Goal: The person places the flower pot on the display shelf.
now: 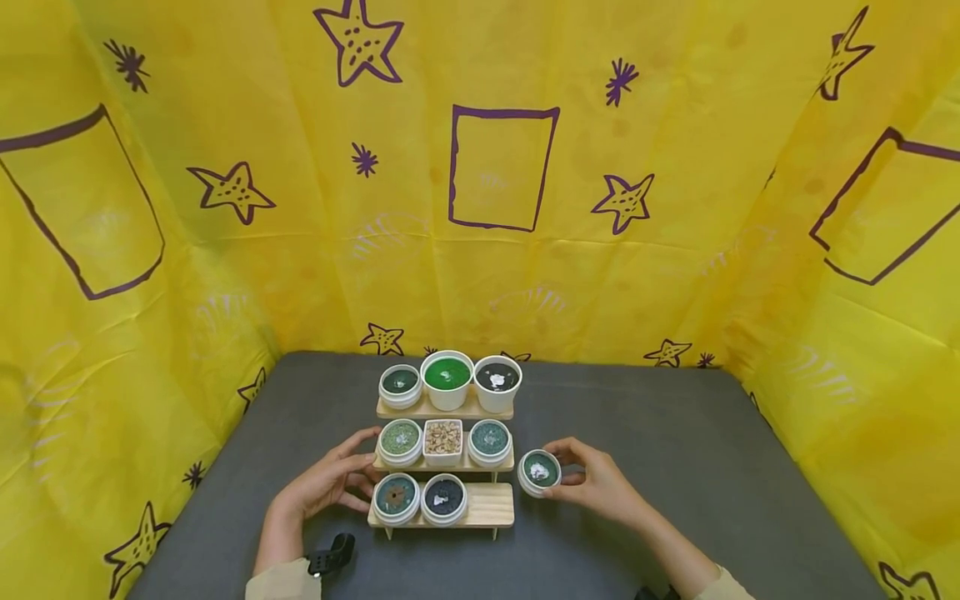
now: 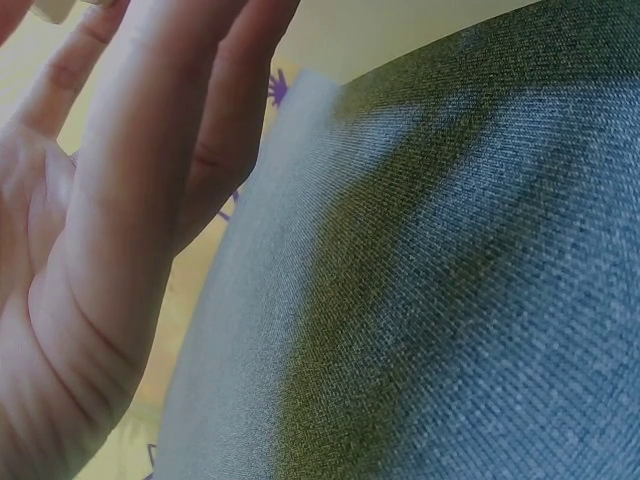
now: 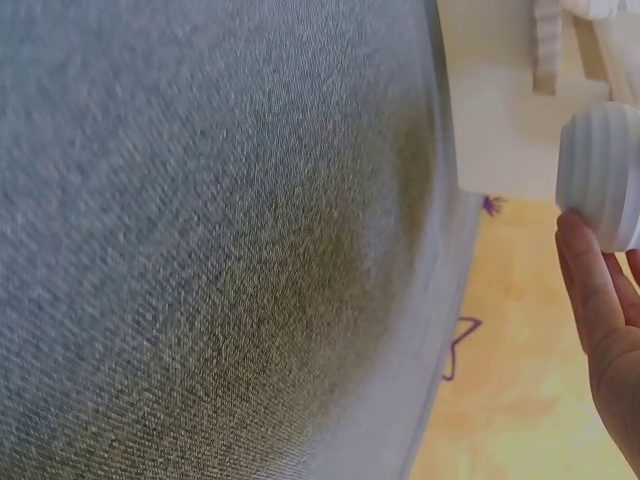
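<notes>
My right hand (image 1: 592,483) pinches a small white ribbed pot (image 1: 539,473) with dark green content and a whitish patch on top. It holds the pot just right of a three-tier wooden stand (image 1: 491,504). In the right wrist view, the fingers (image 3: 590,275) press against the pot's ribbed side. At the stand's left side is my left hand (image 1: 330,475), its fingers loosely bent, fingertips right at the middle and lower tiers. On the lowest tier sit a teal pot (image 1: 396,497) with a brown star shape and a dark pot (image 1: 444,499); pale wood shows beside them.
The middle tier carries a light green pot (image 1: 400,441), a square dish of tan bits (image 1: 443,440) and a teal speckled pot (image 1: 490,441). Above stand a dark green pot (image 1: 400,384), a bright green cup (image 1: 447,377) and a blackish cup (image 1: 498,382). Yellow cloth (image 1: 502,275) surrounds the grey table (image 1: 637,408).
</notes>
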`<state>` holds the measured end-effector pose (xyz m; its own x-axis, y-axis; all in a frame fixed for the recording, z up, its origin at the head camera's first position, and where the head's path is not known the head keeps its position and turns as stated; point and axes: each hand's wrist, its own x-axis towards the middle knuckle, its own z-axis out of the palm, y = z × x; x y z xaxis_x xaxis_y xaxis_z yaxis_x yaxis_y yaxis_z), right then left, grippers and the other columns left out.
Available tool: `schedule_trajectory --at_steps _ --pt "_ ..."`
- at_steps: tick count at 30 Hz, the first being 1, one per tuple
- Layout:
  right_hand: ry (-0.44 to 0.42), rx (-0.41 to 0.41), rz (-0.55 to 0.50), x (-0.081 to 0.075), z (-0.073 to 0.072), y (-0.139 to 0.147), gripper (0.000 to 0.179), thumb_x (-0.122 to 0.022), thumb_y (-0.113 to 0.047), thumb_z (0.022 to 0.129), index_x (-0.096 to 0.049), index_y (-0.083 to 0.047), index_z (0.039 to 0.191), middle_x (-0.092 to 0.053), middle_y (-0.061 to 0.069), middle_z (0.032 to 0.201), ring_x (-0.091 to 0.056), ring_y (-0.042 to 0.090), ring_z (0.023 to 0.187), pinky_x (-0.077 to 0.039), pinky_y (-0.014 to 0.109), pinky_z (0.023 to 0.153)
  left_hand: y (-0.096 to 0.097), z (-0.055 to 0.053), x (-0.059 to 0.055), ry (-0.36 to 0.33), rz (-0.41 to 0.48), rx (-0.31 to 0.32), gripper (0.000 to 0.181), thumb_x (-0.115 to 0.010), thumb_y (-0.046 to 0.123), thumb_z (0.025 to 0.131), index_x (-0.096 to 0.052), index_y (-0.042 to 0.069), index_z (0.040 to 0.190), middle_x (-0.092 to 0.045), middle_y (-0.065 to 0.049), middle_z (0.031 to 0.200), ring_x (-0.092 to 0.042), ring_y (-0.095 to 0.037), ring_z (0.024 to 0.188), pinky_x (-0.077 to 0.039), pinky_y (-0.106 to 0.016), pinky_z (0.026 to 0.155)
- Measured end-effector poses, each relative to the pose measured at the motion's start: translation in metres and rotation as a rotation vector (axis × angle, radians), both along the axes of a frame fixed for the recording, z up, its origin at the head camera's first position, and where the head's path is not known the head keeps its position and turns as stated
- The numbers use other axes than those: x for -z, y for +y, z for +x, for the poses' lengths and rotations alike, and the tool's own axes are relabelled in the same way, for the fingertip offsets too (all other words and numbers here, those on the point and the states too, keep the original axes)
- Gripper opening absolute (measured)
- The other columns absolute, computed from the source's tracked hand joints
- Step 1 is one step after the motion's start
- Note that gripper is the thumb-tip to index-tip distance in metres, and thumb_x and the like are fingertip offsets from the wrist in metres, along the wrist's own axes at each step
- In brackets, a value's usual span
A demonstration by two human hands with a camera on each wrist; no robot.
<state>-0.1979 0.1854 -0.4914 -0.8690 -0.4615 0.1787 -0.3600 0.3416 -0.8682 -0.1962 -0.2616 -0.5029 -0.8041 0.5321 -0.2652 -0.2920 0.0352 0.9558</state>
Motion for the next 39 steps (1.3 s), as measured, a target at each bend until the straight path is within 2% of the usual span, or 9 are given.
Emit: schedule_trajectory --at_steps 6,15,23,29,39 --pt "0.005 -0.04 -0.029 -0.003 0.007 -0.005 0.051 -0.085 -0.023 0.076 -0.062 -0.009 0.119 -0.068 0.016 0.114 -0.066 0.004 0.098 -0.06 0.024 0.078 0.0 0.0 -0.001 -0.011 -0.018 -0.004 0.054 -0.043 0.027 0.105 -0.015 0.025 0.151 -0.065 -0.004 0.097 -0.069 -0.015 0.081 -0.061 -0.041 0.074" --pt "-0.014 -0.105 -0.028 -0.002 0.017 -0.015 0.051 -0.085 -0.026 0.076 -0.062 -0.011 0.119 -0.068 0.013 0.112 -0.066 0.007 0.099 -0.061 0.025 0.077 0.001 0.0 0.0 0.001 0.008 0.009 0.056 -0.043 0.027 0.105 -0.014 0.021 0.153 -0.065 -0.005 0.097 -0.069 -0.015 0.081 -0.061 -0.04 0.073" --pt "-0.017 -0.151 -0.048 0.001 0.024 -0.028 0.05 -0.085 -0.026 0.076 -0.063 -0.01 0.119 -0.069 0.013 0.112 -0.066 0.006 0.098 -0.061 0.025 0.077 0.001 0.0 0.0 0.009 0.009 0.004 0.055 -0.042 0.026 0.105 -0.015 0.021 0.152 -0.065 -0.005 0.097 -0.069 -0.015 0.081 -0.061 -0.04 0.073" --pt "-0.031 -0.154 -0.059 0.005 0.025 -0.035 0.051 -0.086 -0.026 0.076 -0.064 -0.011 0.119 -0.07 0.013 0.111 -0.068 0.012 0.099 -0.061 0.026 0.077 0.001 0.0 0.001 0.006 0.002 0.002 0.055 -0.041 0.026 0.105 -0.014 0.022 0.152 -0.064 -0.005 0.098 -0.068 -0.015 0.081 -0.061 -0.04 0.073" --pt "-0.043 -0.174 -0.063 0.005 0.018 -0.041 0.054 -0.085 -0.027 0.076 -0.065 -0.012 0.123 -0.072 0.013 0.113 -0.067 0.004 0.101 -0.06 0.024 0.081 0.0 0.0 0.003 0.013 0.011 0.003 0.053 -0.042 0.026 0.105 -0.016 0.023 0.152 -0.064 -0.005 0.097 -0.068 -0.014 0.081 -0.061 -0.04 0.072"
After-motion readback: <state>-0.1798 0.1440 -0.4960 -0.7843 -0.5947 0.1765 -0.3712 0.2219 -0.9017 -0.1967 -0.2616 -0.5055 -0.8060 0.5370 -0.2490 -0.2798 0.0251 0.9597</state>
